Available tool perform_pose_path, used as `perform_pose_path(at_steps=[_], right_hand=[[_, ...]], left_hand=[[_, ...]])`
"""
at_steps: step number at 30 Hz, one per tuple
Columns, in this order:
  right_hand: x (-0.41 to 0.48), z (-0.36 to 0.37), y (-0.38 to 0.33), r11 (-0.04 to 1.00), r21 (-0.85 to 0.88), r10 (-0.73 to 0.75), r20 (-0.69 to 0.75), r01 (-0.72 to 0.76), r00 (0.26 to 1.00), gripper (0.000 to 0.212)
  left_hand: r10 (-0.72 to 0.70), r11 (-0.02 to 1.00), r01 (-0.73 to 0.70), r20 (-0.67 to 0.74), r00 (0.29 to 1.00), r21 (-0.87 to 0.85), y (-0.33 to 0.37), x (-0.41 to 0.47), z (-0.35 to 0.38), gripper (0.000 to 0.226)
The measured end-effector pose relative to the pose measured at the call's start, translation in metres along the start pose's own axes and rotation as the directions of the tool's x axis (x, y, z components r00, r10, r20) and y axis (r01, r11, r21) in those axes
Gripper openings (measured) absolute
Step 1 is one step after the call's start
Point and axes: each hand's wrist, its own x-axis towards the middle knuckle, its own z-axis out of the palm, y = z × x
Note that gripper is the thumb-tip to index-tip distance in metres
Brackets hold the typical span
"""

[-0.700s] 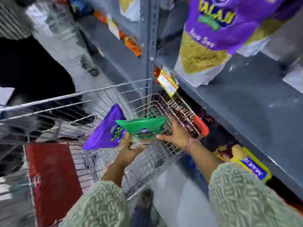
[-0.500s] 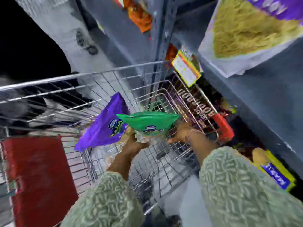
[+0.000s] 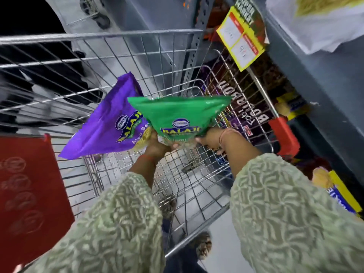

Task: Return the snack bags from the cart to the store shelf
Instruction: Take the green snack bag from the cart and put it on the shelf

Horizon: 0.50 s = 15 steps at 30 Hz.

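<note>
Over the wire cart point(image 3: 137, 56): left hand point(image 3: 157, 148) grips purple bag point(image 3: 110, 123) and green bag point(image 3: 177, 113) by their lower ends. Right hand point(image 3: 210, 136) closed on green bag's edge. Shelf point(image 3: 315, 75) at right.

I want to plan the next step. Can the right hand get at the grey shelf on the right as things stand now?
Probably yes. The right hand sits beside the green bag, and open air lies between it and the grey shelf; only the cart's rim passes below.
</note>
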Motion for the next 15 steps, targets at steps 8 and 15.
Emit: perform_pose_path(at_steps=[8,15], right_hand=[[-0.076,0.005,0.000,0.775,0.623,-0.071,-0.083,0.107,0.994,0.052],[-0.197,0.020,0.014,0.445,0.716,-0.047,-0.582,0.539,0.812,0.059]], left_hand=[[0.183,0.983,-0.180,0.086,0.979,-0.048,0.057,-0.080,-0.022,0.061],[0.490,0.871,-0.485,0.076,0.868,-0.078,0.122,-0.198,-0.009,0.060]])
